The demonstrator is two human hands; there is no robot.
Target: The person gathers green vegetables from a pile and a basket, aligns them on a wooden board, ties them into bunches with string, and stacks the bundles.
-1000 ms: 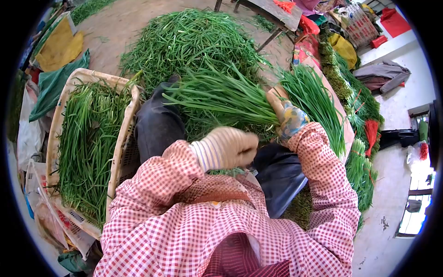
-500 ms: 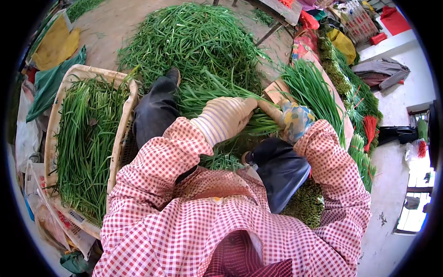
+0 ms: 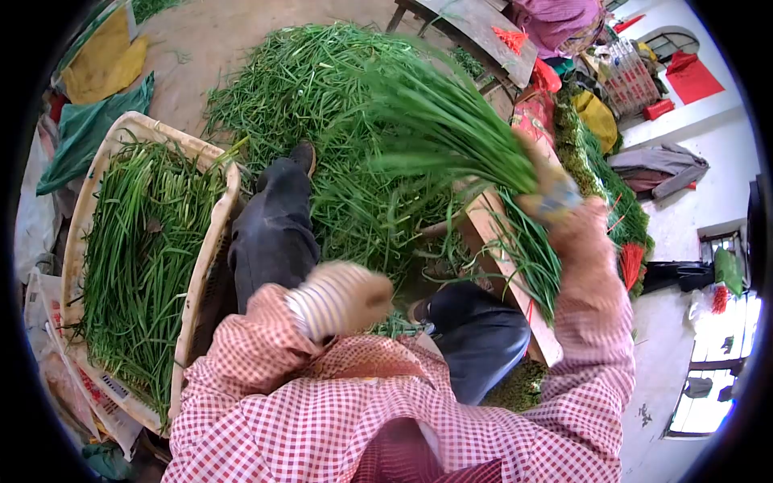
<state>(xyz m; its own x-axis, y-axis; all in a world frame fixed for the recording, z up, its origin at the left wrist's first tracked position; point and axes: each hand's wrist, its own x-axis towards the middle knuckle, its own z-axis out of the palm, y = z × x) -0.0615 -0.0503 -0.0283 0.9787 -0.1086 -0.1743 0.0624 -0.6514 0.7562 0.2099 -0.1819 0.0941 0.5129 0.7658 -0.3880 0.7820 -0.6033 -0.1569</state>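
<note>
A large bunch of Chinese chives [image 3: 475,133] is gripped in my right hand [image 3: 554,196], which wears a patterned glove. Its leaves fan out to the upper left, blurred by motion, above a loose heap of cut greens [image 3: 282,88] on the floor. My left hand [image 3: 342,298], in a striped glove, is in front of my body near my knee, apart from the bunch. Its fingers look curled but are smeared by motion. Below my right hand, more chives [image 3: 535,266] lie along a wooden board [image 3: 507,258].
On the left stands a pale plastic crate [image 3: 211,241] full of long greens. A low table [image 3: 475,32] with red ties is at the top. Stacked bundles [image 3: 596,177] line the right wall, with red ties [image 3: 630,264] hanging there. My legs [image 3: 278,225] straddle the work spot.
My right hand has lifted the bunch up and to the right, sweeping its leaves over the heap. My left hand has let go of it and drawn back toward my body.
</note>
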